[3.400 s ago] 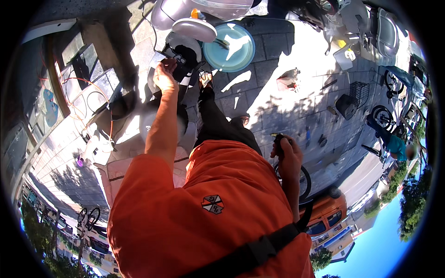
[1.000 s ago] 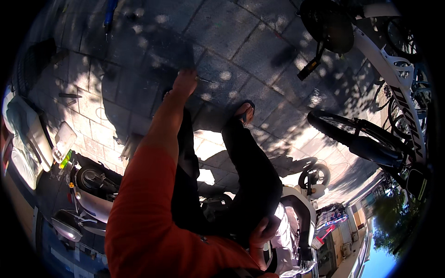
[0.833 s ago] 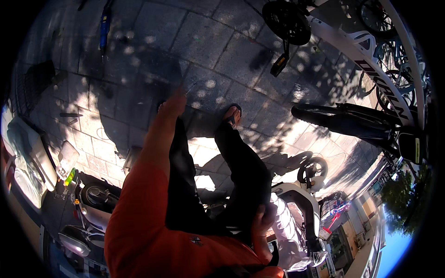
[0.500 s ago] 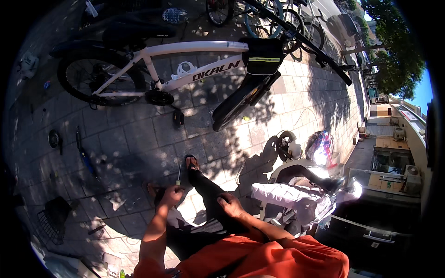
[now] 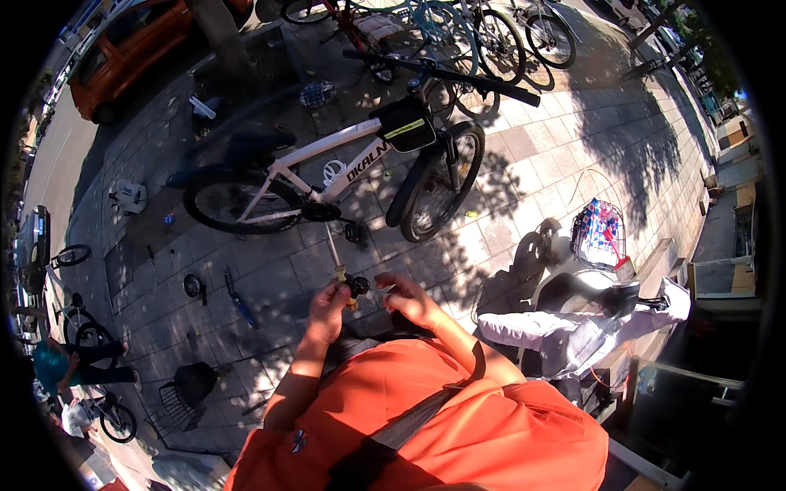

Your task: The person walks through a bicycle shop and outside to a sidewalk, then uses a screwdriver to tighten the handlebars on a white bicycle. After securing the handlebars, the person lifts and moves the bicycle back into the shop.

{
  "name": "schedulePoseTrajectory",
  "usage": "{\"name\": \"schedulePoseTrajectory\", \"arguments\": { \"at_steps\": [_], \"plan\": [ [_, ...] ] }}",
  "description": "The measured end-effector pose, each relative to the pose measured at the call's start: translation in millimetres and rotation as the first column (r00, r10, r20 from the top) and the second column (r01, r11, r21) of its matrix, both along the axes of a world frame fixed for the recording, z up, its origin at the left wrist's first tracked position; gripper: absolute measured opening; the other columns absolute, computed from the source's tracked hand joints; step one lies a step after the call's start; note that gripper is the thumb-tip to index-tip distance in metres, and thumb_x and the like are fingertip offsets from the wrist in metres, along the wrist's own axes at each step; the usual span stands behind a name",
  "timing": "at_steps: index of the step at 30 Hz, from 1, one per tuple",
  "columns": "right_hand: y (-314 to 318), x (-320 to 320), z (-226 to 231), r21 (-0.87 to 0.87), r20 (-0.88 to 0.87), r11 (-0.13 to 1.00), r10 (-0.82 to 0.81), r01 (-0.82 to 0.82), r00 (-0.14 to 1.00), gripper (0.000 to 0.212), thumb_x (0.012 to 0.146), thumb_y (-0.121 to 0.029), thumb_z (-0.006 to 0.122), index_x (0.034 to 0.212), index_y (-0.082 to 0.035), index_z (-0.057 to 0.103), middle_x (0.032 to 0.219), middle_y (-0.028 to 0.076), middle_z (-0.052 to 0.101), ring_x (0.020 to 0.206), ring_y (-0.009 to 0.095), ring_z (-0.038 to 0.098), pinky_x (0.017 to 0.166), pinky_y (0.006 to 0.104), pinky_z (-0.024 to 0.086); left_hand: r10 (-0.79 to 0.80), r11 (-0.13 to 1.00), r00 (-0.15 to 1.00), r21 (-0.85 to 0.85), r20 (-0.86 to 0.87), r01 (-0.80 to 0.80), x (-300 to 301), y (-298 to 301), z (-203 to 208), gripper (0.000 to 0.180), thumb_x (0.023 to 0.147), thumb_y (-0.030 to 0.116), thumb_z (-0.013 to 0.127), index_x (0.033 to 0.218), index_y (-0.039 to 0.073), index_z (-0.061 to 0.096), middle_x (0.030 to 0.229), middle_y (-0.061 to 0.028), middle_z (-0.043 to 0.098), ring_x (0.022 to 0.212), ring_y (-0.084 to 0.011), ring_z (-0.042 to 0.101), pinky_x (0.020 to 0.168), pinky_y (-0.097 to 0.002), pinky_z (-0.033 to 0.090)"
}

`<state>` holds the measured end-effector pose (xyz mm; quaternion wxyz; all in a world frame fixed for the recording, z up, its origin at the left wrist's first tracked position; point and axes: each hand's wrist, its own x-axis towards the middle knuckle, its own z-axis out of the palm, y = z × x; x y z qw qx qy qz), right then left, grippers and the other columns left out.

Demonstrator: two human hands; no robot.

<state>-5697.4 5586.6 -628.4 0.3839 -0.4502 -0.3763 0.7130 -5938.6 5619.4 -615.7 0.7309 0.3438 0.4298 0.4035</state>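
My left hand (image 5: 327, 306) is closed round a screwdriver (image 5: 341, 272) with a yellowish handle, its metal shaft pointing away from me. At the same fingers is a small round black part (image 5: 359, 285), whose kind I cannot make out. Just right of that part, my right hand (image 5: 412, 302) is held up with thumb and fingers apart and curved, not touching it as far as I can see. Beyond both hands stands a white bicycle (image 5: 327, 176) with a black bag (image 5: 407, 125) on its frame and a dark pedal (image 5: 355, 232) nearest me.
On the paving left lie a blue-black tool (image 5: 238, 301), a round black part (image 5: 193, 286) and a black wire basket (image 5: 182, 401). A scooter with a pale cover (image 5: 565, 337) stands right, near a patterned bag (image 5: 598, 233). Another person (image 5: 57, 366) is far left.
Both hands have risen and come closer together. My right hand has left my thigh and opened. The black part now shows beside the screwdriver. The view has tilted up and turned.
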Motion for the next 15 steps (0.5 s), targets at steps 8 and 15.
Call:
{"name": "schedulePoseTrajectory", "arguments": {
  "at_steps": [8,15],
  "plan": [
    [84.7,-17.3,93.6,0.262,-0.023,0.951,-0.161,0.161,0.987,0.033,0.104,-0.018,0.065,0.132,-0.001,0.059,0.100,-0.001,0.062,0.090,0.007,0.055,0.081,0.0249,0.048,-0.060,0.995,0.964,0.093,0.258,0.037,75.6,70.3,64.0,0.038,0.105,0.028,0.067,0.131,0.000,0.066,0.120,-0.0030,0.070,0.107,-0.0136,0.064,0.091,-0.0295,0.050],
    [110.0,11.1,99.2,0.269,0.341,0.855,-0.515,0.443,0.787,0.040,0.106,-0.026,0.065,0.132,0.002,0.055,0.105,0.005,0.066,0.093,0.012,0.058,0.083,0.0284,0.049,-0.116,0.993,0.960,0.067,0.255,0.102,35.2,168.2,67.5,0.032,0.106,0.028,0.063,0.128,0.005,0.064,0.108,-0.0089,0.072,0.093,-0.0201,0.070,0.078,-0.0348,0.054]
  ]
}}
